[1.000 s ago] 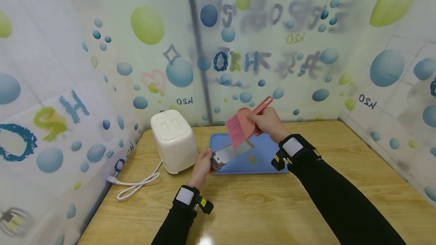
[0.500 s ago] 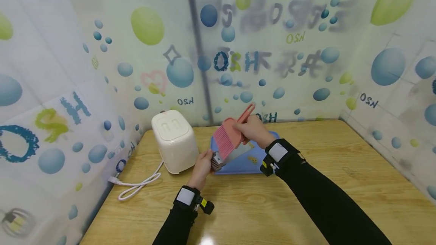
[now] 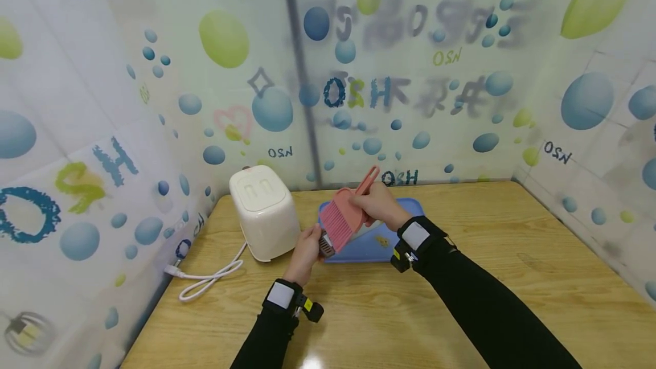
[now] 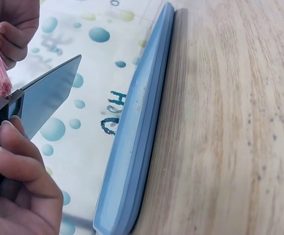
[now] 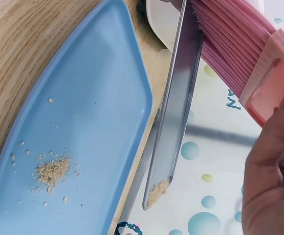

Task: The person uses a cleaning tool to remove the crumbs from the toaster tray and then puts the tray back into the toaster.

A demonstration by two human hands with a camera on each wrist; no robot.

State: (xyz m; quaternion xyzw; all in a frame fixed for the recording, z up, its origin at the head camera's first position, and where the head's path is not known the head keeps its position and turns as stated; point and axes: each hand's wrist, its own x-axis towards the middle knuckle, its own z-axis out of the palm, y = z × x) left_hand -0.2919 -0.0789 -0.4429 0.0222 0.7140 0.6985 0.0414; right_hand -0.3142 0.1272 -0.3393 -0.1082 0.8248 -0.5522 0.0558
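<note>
My left hand (image 3: 306, 250) grips the dark slotted end of a metal crumb tray (image 4: 51, 95), whose flat plate slants out over a blue tray (image 3: 366, 250). In my right hand (image 3: 380, 206) is a pink brush (image 3: 342, 218), pinched near the base of its handle. Its bristles lie at the crumb tray's handle end and hide much of the plate in the head view. Crumbs (image 5: 157, 192) sit at the crumb tray's far end, seen in the right wrist view. Below, a small heap of crumbs (image 5: 53, 171) and scattered bits lie on the blue tray.
A white toaster (image 3: 265, 214) stands on the wooden table (image 3: 389, 318), just left of the blue tray. Its white cord (image 3: 207, 282) lies looped at the table's left side. A patterned curtain (image 3: 441, 130) closes off the back and sides.
My right hand has moved left and down, carrying the brush from the middle of the crumb tray to its handle end. The left hand keeps its hold, almost still.
</note>
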